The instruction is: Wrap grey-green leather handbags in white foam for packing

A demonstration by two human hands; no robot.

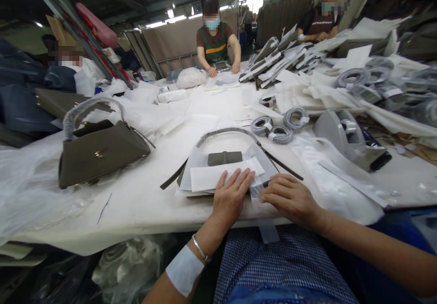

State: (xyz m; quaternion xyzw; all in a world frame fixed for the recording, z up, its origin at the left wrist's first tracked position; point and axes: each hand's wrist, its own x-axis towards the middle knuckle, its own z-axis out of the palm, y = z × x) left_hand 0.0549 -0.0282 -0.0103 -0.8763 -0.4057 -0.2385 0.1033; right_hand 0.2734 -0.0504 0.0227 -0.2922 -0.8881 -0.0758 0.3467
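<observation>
A grey-olive handbag (195, 196) lies flat in front of me, its plastic-wrapped handle (225, 131) arching away from me. White sheets cover most of it, and a small olive flap piece with a strap (224, 158) rests on top. My left hand (232, 199) lies flat, fingers stretched out, on a folded white sheet (205, 179) over the bag. Beside it, my right hand (290, 199) pinches a clear plastic strip (255, 189) at the bag's lower right edge. Dark straps (286, 167) stick out on both sides of the bag.
Left stands another olive handbag (102, 156) with a wrapped handle. Several wrapped strap coils (282, 134) and a tape dispenser (336, 133) are at the right. Bag parts and white sheets (307, 92) are heaped behind. Across the table (143, 215), a masked co-worker (216, 44) handles pieces.
</observation>
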